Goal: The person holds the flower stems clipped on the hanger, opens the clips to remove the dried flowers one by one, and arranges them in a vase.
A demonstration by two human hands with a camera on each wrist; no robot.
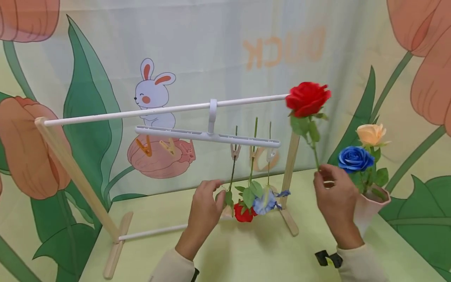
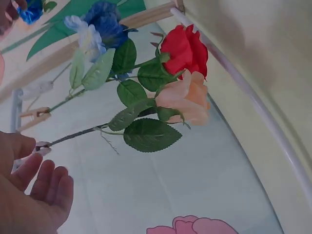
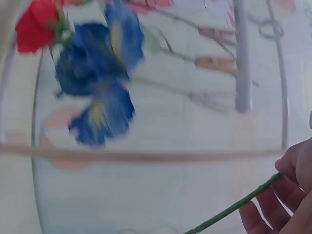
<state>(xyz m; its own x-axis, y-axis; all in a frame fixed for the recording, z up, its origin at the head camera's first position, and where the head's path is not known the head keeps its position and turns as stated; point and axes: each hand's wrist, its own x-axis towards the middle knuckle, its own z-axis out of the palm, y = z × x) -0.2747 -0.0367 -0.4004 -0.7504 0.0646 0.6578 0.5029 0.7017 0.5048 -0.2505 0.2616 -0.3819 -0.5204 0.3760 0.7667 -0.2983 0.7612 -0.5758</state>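
Observation:
My right hand (image 1: 336, 196) pinches the stem of an upright red rose (image 1: 308, 100) near its lower end; the green stem (image 3: 234, 208) also shows in the right wrist view. My left hand (image 1: 204, 207) is raised beside the hanging flowers, its fingers loosely bent and holding nothing. From a grey hanger (image 1: 197, 135), clothespins grip several stems with the blooms downward: another red rose (image 1: 244, 212), blue irises (image 1: 264, 202), and a peach rose (image 2: 183, 97). The peach rose is partly hidden behind my left hand in the head view.
The hanger hooks over the white top bar (image 1: 141, 113) of a wooden stand. Orange (image 1: 144, 147), yellow (image 1: 168, 147) and pink clothespins (image 1: 188, 149) hang on its left half. At right, a pale vase (image 1: 366, 213) holds a blue rose (image 1: 356, 158) and a cream rose (image 1: 371, 134).

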